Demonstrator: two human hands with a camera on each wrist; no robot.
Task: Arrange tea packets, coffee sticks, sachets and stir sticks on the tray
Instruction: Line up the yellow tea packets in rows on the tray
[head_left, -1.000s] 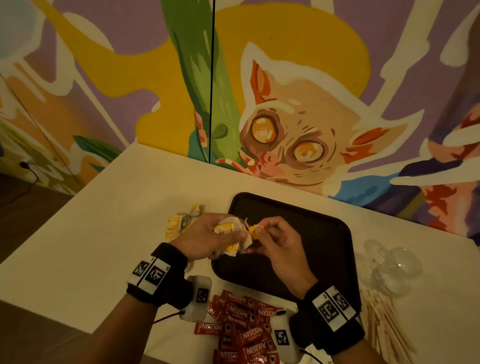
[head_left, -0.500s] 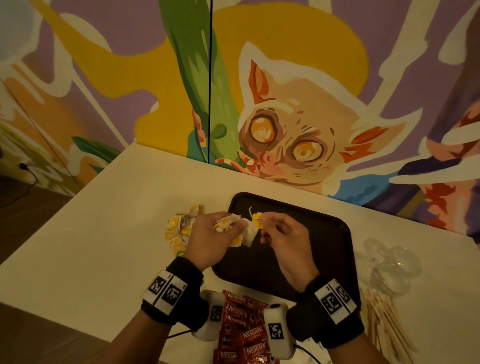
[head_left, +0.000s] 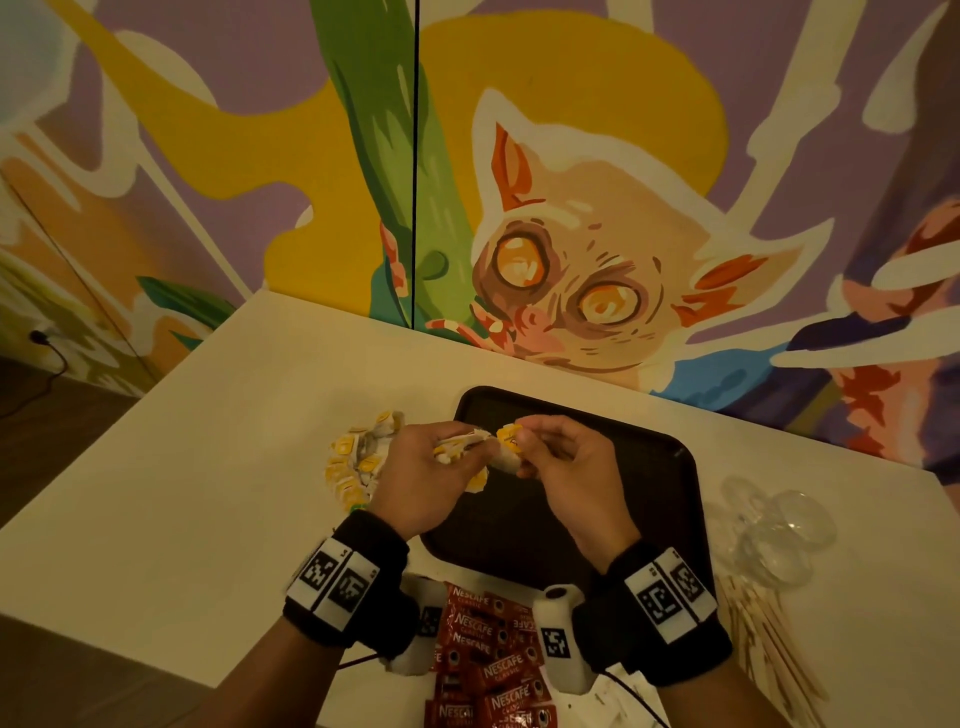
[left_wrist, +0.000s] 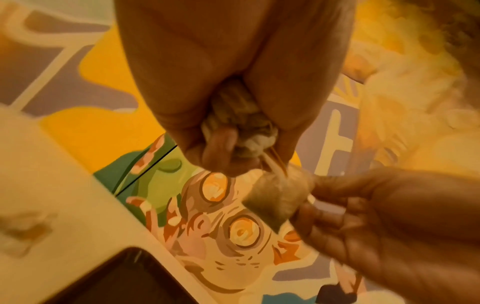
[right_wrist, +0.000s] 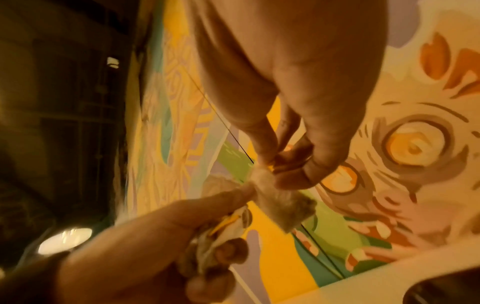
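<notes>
A single tea bag hangs in the air above the near-left part of the dark tray, pinched at its top edge and yellow tag by the right hand. Its string runs over to a crumpled bunch of tea bags clenched in the left hand, whose fingers curl tightly round them; the two hands nearly touch. On the white table, just left of the tray, a loose pile of tea packets with yellow tags lies partly hidden behind the left hand. Red Nescafe coffee sticks are heaped at the near edge between the wrists. Wooden stir sticks and clear plastic pieces lie right of the tray.
</notes>
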